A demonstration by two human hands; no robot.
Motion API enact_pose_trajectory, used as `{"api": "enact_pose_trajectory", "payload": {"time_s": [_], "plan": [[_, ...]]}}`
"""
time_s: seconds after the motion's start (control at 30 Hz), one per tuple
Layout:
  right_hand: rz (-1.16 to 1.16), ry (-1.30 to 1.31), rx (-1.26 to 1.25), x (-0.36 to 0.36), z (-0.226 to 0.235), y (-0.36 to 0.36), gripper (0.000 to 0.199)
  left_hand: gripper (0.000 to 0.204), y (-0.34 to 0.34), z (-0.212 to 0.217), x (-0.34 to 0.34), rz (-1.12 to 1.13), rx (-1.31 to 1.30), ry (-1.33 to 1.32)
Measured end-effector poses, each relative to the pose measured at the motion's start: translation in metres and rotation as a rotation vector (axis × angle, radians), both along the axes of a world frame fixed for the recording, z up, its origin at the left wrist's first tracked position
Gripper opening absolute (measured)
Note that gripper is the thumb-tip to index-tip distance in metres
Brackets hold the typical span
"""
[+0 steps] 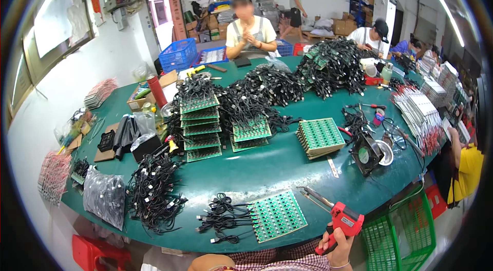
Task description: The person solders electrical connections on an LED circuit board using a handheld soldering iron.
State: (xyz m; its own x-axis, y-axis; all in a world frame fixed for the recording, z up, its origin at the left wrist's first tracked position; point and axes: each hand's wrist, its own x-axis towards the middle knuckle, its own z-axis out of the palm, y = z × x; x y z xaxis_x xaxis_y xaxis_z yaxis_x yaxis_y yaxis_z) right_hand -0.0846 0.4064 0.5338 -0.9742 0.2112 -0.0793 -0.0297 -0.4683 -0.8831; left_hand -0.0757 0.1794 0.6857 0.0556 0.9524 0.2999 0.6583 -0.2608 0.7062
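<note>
My right hand is wrapped round the grip of a red and black soldering gun. Its metal tip points up and left, just past the right edge of a green circuit board panel. That panel lies flat near the table's front edge, with black USB cables running from its left side. Of my left arm, only a part with a bracelet shows at the lower edge; the hand itself is out of the picture. Beyond the panel stands a stack of green circuit boards.
On the green table sit a heap of black cables, a bag of parts, stacked cabled boards and a black fan. A green basket stands at right. A person sits opposite.
</note>
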Motion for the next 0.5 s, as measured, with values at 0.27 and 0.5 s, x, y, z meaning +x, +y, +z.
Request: {"api": "enact_pose_trajectory", "payload": {"time_s": [0.27, 0.5], "plan": [[0.042, 0.000, 0.014, 0.000, 0.004, -0.001, 0.034, 0.025, -0.004, -0.006, 0.001, -0.023, -0.051, 0.001], [0.043, 0.011, 0.008, 0.004, 0.002, -0.001, 0.037, 0.023, -0.006, -0.007, 0.009, 0.089, 0.075, 0.031]]}}
